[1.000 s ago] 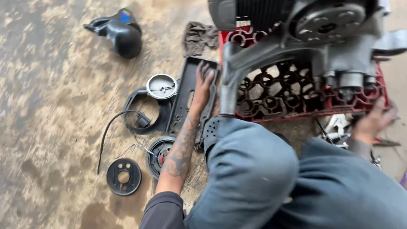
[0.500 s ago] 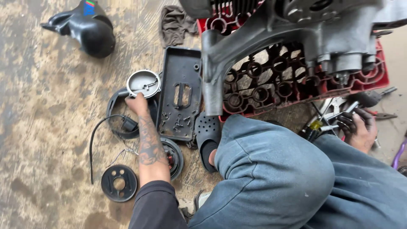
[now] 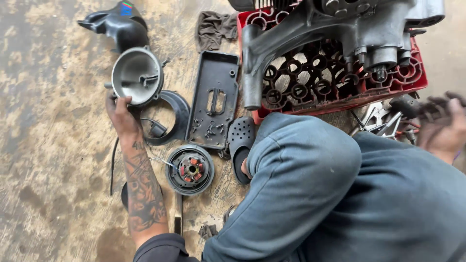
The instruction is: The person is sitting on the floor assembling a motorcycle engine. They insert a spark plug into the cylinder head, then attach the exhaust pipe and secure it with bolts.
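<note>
The left arm is stretching forward and away from the body, its forearm bare and turned so that the tattooed skin is facing up, a dark sleeve bunching at the elbow. The left hand (image 3: 119, 110) is lying palm down with the fingers curling and the thumb tucking inward at the fingertips. The right hand (image 3: 442, 127) is hovering out to the right side, blurring with motion, its fingers bending loosely; whether they are closing on anything cannot be told.
</note>
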